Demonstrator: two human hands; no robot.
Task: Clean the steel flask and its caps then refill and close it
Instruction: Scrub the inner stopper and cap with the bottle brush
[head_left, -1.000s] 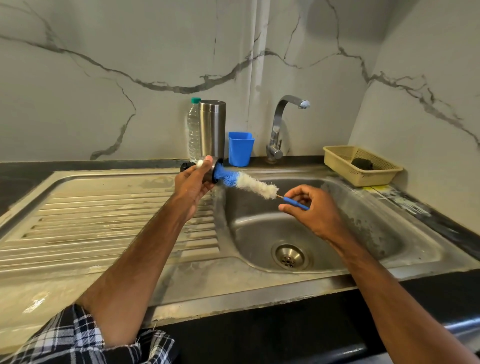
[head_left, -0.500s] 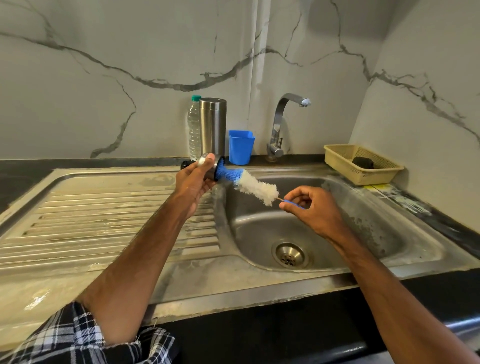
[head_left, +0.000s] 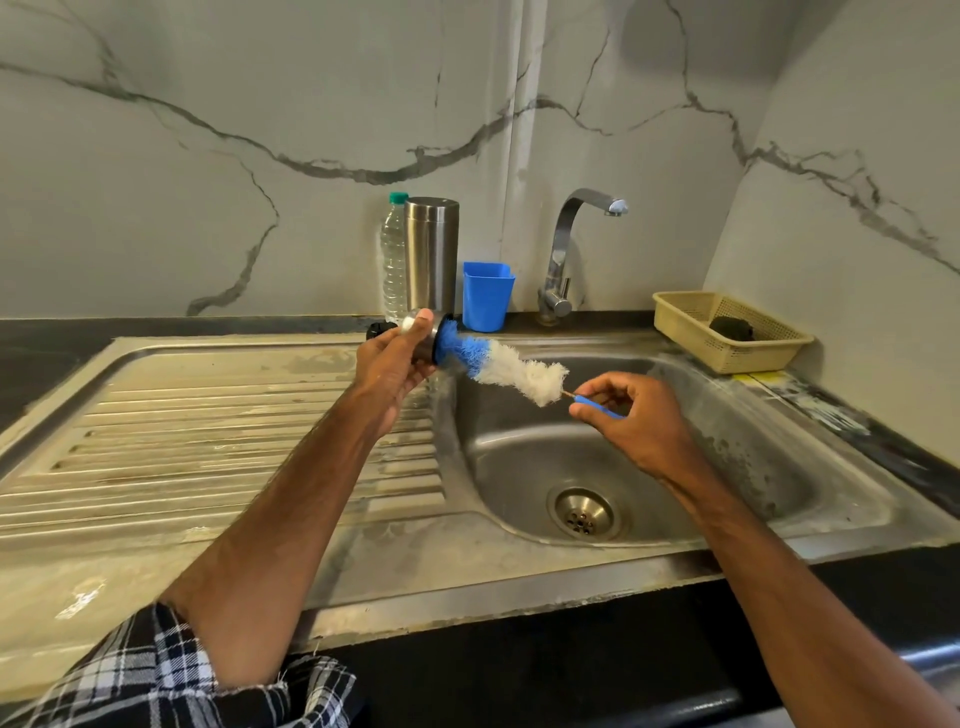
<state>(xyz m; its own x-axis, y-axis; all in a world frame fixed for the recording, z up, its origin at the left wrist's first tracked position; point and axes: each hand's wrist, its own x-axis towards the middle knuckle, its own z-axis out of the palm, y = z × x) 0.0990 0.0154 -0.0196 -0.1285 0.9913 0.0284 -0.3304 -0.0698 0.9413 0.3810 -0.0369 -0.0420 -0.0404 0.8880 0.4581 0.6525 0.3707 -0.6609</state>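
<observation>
Curling round the cap (head_left: 427, 349), the left hand (head_left: 389, 364) holds it. The right hand (head_left: 641, 418) pinches the brush (head_left: 511, 370), its bristles in the cap.

The steel flask (head_left: 431, 254) stands upright on the far counter, by the wall. Nearer, the left hand (head_left: 392, 364) holds the steel cap (head_left: 427, 344) on its side, mouth facing right. The blue tip of the brush (head_left: 511, 369) sits inside it. The brush slants down to the right, its thin handle pinched by the right hand (head_left: 634, 421). A small black cap (head_left: 379, 330) lies just beyond the left hand, half hidden.
</observation>
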